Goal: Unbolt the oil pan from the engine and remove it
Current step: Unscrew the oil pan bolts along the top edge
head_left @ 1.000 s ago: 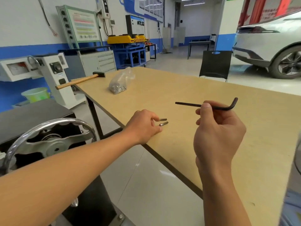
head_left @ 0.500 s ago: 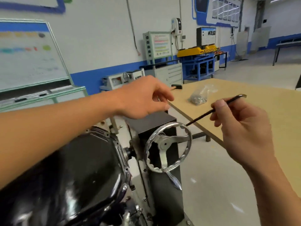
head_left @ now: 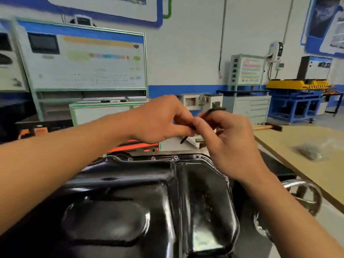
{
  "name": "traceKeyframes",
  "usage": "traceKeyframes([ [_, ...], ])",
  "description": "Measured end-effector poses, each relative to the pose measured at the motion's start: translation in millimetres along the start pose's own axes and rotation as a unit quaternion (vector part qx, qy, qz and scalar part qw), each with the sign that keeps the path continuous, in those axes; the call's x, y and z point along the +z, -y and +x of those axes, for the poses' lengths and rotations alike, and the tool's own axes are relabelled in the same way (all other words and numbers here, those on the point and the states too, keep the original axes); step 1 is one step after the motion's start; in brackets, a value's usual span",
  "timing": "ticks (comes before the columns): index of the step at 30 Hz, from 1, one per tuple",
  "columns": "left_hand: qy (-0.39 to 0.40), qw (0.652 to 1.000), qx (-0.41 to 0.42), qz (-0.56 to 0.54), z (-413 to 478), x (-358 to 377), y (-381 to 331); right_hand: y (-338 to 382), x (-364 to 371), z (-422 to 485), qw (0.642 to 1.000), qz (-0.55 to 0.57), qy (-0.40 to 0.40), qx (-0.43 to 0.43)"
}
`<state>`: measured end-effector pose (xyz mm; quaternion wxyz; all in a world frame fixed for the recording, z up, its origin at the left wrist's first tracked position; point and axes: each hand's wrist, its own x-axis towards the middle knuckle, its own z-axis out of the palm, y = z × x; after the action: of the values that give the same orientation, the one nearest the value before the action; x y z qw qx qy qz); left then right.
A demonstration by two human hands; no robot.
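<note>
Most of the key [head_left: 216, 109] is hidden by fingers; only its bent end above the right hand [head_left: 229, 144] and a short tip below the left hand [head_left: 160, 121] are seen. The hands are brought together over the far edge of the pan [head_left: 149, 202], and the key is pinched by both: left fingertips curled on the shaft, right thumb pressed against it. The black glossy pan is crossed by both forearms and cut off at the frame bottom. Bolts [head_left: 176, 157] are made out along the far flange; other flanges are blurred or covered. The wheel [head_left: 305, 198] is partly hidden by the right forearm. The table [head_left: 283, 142] edge runs near the pan's right side, with a blurred bag [head_left: 312, 150] and a hammer [head_left: 270, 127] on it. Open room is left above the pan's middle.
</note>
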<state>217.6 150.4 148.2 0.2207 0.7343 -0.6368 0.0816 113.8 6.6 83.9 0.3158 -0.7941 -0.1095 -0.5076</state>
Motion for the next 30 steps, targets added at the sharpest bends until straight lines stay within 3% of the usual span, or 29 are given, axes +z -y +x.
traceKeyframes([
  [7,0.021,0.995,-0.068,-0.073,-11.7,35.6,49.8,-31.9,32.1,-19.2,0.997,-0.028,0.06,0.045],
  [20,0.002,0.996,-0.013,-0.083,-12.3,37.8,54.0,-29.7,30.7,-18.6,0.996,-0.052,0.065,0.031],
  [30,0.0,0.992,-0.037,-0.117,-14.4,40.8,57.9,-36.9,39.0,-18.2,0.995,-0.053,0.088,0.015],
])
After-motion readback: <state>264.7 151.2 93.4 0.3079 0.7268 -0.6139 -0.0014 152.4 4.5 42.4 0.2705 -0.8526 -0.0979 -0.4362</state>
